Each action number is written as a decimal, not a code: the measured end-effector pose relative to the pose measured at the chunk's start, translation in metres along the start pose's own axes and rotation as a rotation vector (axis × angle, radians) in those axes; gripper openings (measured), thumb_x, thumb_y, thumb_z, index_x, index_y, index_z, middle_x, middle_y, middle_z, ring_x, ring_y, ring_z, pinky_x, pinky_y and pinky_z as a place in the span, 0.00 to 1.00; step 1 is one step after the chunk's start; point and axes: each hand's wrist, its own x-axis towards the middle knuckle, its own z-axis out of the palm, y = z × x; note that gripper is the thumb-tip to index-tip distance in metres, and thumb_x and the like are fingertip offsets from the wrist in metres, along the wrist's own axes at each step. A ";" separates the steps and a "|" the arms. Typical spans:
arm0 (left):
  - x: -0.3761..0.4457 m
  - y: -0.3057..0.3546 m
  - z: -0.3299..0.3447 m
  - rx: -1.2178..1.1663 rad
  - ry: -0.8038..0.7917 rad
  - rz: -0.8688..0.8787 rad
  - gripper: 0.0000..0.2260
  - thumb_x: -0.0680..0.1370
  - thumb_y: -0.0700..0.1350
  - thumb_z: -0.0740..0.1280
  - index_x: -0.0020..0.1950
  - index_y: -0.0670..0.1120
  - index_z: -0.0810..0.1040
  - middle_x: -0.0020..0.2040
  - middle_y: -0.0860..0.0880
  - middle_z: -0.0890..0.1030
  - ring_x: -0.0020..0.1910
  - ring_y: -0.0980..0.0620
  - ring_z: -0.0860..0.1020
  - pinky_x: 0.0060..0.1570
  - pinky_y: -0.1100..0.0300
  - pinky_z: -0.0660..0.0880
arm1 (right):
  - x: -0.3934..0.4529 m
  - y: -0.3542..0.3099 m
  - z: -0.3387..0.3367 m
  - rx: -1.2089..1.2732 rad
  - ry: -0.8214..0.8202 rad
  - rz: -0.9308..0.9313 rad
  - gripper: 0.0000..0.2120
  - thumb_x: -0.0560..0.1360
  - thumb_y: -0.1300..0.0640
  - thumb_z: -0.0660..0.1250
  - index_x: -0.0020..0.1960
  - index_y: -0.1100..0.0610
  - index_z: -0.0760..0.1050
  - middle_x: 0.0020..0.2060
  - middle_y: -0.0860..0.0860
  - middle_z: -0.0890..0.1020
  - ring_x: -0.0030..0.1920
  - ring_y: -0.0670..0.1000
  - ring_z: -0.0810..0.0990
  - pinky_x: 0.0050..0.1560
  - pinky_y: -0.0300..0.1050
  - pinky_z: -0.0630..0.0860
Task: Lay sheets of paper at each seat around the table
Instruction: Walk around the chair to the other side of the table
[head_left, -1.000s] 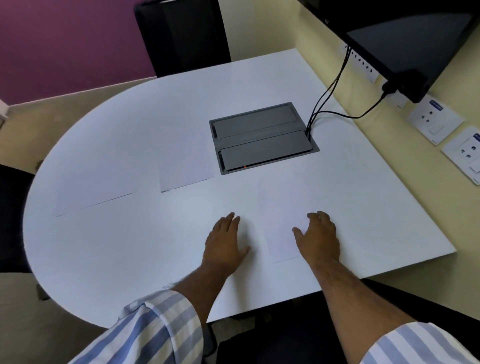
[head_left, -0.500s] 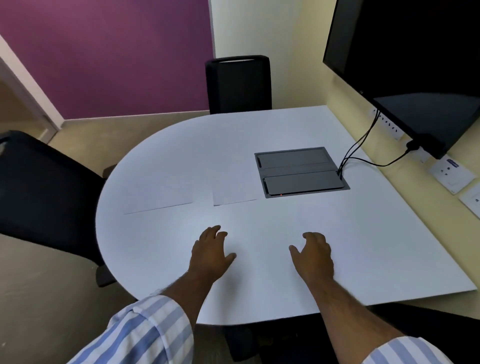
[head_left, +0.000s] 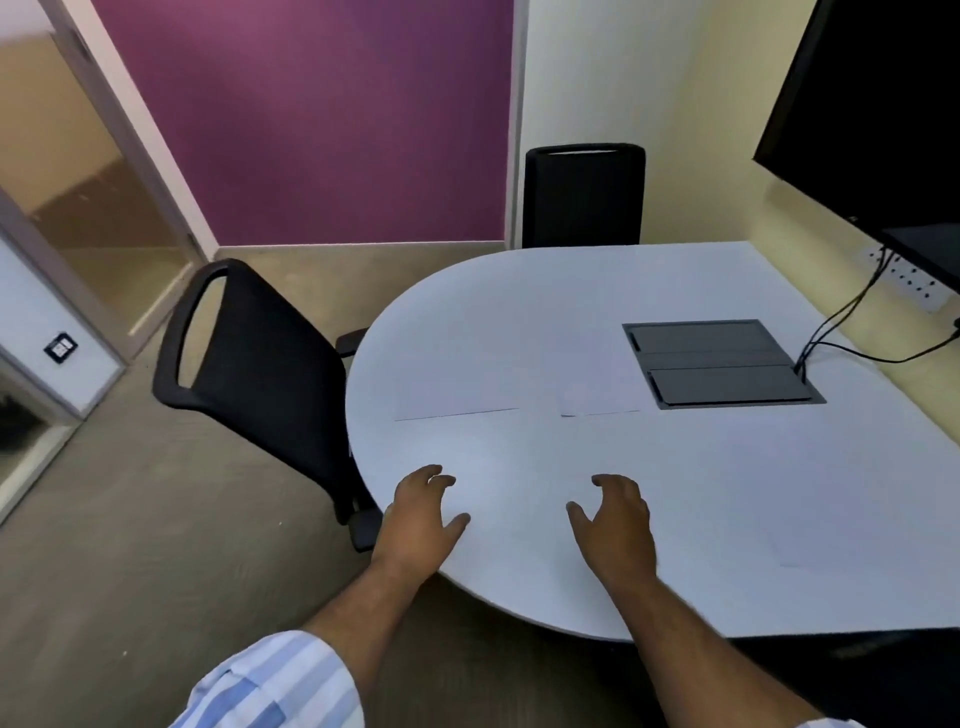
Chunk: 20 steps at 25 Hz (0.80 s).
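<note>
Three white sheets lie flat on the white table (head_left: 519, 301). One sheet (head_left: 457, 389) is toward the left edge by the black chair, a second sheet (head_left: 597, 389) lies beside the grey panel, and a faint third sheet (head_left: 810, 540) rests near the front right edge. My left hand (head_left: 421, 519) hovers over the table's near rim, fingers curled and apart, holding nothing. My right hand (head_left: 618, 525) hovers a little to its right, also empty with fingers spread.
A grey cable box (head_left: 722, 364) is set into the table with black cables (head_left: 852, 332) running to wall sockets. A black chair (head_left: 260, 379) stands at the left, another chair (head_left: 582, 197) at the far end. A dark monitor (head_left: 883, 114) hangs at the right.
Both hands lifted off the sheet at the near seat. The view swung left and up, so that sheet now lies at the right and the left chair shows fully.
</note>
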 end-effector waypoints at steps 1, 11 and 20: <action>-0.005 -0.013 -0.011 -0.028 0.011 -0.014 0.26 0.80 0.55 0.71 0.77 0.51 0.72 0.80 0.53 0.67 0.81 0.52 0.61 0.75 0.52 0.67 | -0.006 -0.014 0.010 0.004 -0.014 -0.018 0.25 0.79 0.49 0.72 0.74 0.55 0.73 0.73 0.52 0.73 0.71 0.57 0.74 0.64 0.58 0.78; -0.025 -0.128 -0.090 -0.216 0.208 -0.204 0.24 0.80 0.52 0.72 0.75 0.51 0.74 0.71 0.56 0.75 0.69 0.61 0.68 0.67 0.63 0.65 | 0.003 -0.151 0.117 -0.078 -0.233 -0.260 0.35 0.78 0.43 0.72 0.80 0.53 0.65 0.82 0.52 0.62 0.78 0.58 0.67 0.72 0.59 0.74; 0.020 -0.173 -0.189 -0.142 0.426 -0.146 0.21 0.79 0.58 0.69 0.72 0.58 0.74 0.71 0.64 0.73 0.73 0.62 0.69 0.69 0.71 0.65 | 0.032 -0.309 0.201 -0.107 -0.381 -0.640 0.35 0.76 0.37 0.70 0.78 0.47 0.65 0.80 0.47 0.65 0.76 0.54 0.70 0.67 0.56 0.77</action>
